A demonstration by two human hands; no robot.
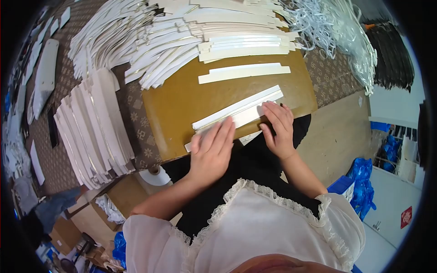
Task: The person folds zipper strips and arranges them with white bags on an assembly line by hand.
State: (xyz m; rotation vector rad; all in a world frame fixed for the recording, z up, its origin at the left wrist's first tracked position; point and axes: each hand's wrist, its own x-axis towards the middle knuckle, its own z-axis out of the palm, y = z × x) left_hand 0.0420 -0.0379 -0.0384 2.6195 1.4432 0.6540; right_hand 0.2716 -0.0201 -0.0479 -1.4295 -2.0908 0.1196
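A white strip with a zipper along it lies slanted near the front edge of a brown board. My left hand rests on the strip's left part, fingers stretched out flat, covering some of it. At the strip's right end, my right hand lies with its fingers extended over the lower edge and its thumb apart. Neither hand is closed around anything. Just beyond is a separate cream strip, flat on the board.
Layered white strips cover the board's far side. A thick stack of zippered strips stands at left. Tangled white cords lie at far right, near hanging dark strips. Blue bags sit lower right.
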